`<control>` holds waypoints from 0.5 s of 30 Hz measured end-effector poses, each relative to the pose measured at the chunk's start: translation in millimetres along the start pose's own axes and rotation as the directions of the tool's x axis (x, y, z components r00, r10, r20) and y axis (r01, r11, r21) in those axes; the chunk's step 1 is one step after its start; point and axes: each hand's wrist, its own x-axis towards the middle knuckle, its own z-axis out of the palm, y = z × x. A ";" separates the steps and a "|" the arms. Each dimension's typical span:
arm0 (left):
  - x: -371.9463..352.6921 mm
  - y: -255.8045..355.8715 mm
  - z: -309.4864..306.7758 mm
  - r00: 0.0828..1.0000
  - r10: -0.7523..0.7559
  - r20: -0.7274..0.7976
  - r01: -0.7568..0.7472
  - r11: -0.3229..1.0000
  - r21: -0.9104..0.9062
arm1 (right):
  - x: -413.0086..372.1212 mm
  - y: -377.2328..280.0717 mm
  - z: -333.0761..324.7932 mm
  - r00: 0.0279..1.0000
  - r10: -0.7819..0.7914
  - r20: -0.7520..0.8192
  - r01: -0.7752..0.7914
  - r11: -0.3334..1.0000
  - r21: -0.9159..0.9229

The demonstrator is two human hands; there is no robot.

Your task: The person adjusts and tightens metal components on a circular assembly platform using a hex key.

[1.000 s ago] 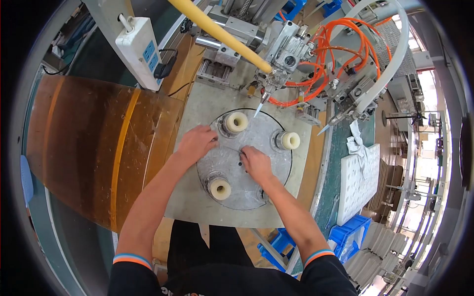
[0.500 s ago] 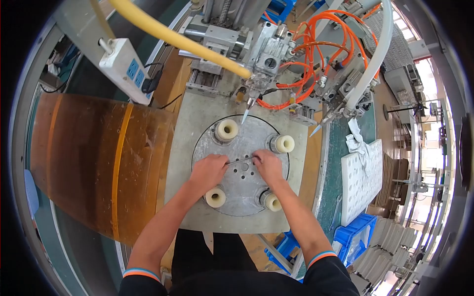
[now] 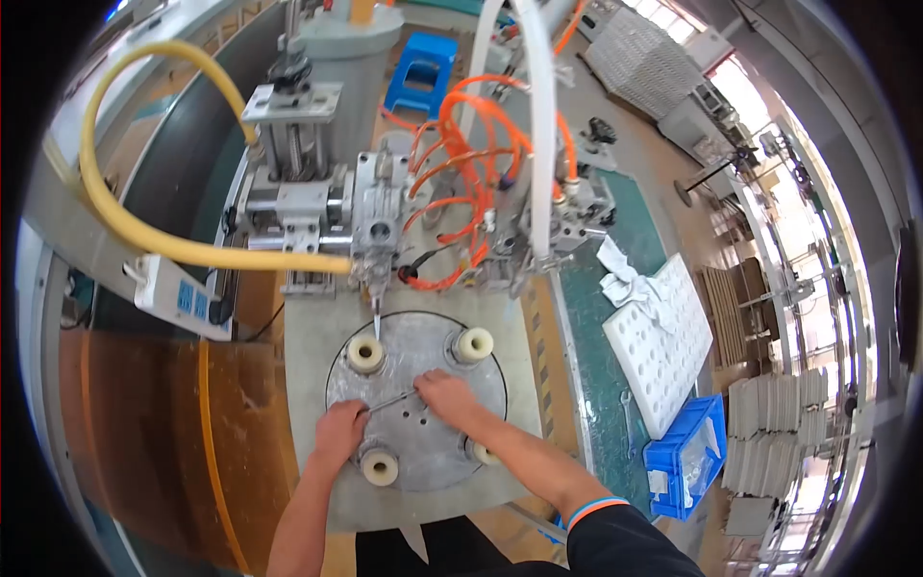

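A thin metal rod (image 3: 391, 401) spans the gap between my hands above the round metal plate (image 3: 413, 471). Its left end is pinched in my left hand (image 3: 340, 429), near the plate's left edge. The fingers of my right hand (image 3: 446, 396) close on the other end, over the plate's middle. Cream ring-shaped pieces stand around the plate: one at the upper left (image 3: 365, 354), one at the upper right (image 3: 474, 344), one at the lower left (image 3: 380, 467). A fourth is partly hidden by my right forearm. A nozzle tip (image 3: 377, 327) points down at the upper-left piece.
Behind the plate stands a machine (image 3: 380, 207) with orange tubes (image 3: 471, 163) and a yellow hose (image 3: 192, 252). On the right lie a white perforated board (image 3: 649, 356), a cloth (image 3: 635, 287), a wrench (image 3: 628, 423) and a blue bin (image 3: 685, 462). A power strip (image 3: 183, 300) hangs left.
The view has tilted up and shifted, so the plate sits lower in it. The rod now slants more, with my left hand lower than my right. Both hands still hold it.
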 end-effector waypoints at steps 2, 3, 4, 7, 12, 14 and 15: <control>4.1 -1.7 -4.0 0.999 -0.008 -0.043 0.008 1.000 0.008 | 5.9 1.4 3.1 1.000 0.026 0.000 -0.026 1.000 -0.007; 9.7 -4.9 -6.3 0.999 0.006 -0.051 -0.005 1.000 0.019 | 7.6 1.3 5.2 0.998 0.053 0.024 -0.053 0.999 -0.005; 17.4 -8.4 -7.8 0.998 -0.001 -0.057 0.003 0.999 0.039 | 7.7 0.0 7.2 0.999 0.053 0.005 -0.053 0.999 -0.007; 32.5 -7.2 -8.6 0.999 -0.017 -0.047 0.021 0.995 0.094 | 8.1 -3.3 5.3 0.989 0.148 0.007 -0.148 0.988 0.038; 5.3 28.4 -45.0 0.993 0.020 -0.118 -0.017 0.999 0.030 | 9.4 -19.9 -23.7 0.973 0.215 -0.080 -0.200 0.966 0.162; -19.7 45.7 -64.3 0.972 -0.236 -0.020 0.215 0.915 -0.342 | -5.9 -34.8 -39.0 0.970 0.207 -0.125 -0.171 0.952 0.255; -31.8 42.3 -62.5 0.978 -0.201 -0.063 0.165 0.915 -0.367 | -15.6 -42.4 -47.1 0.967 0.202 -0.152 -0.143 0.933 0.331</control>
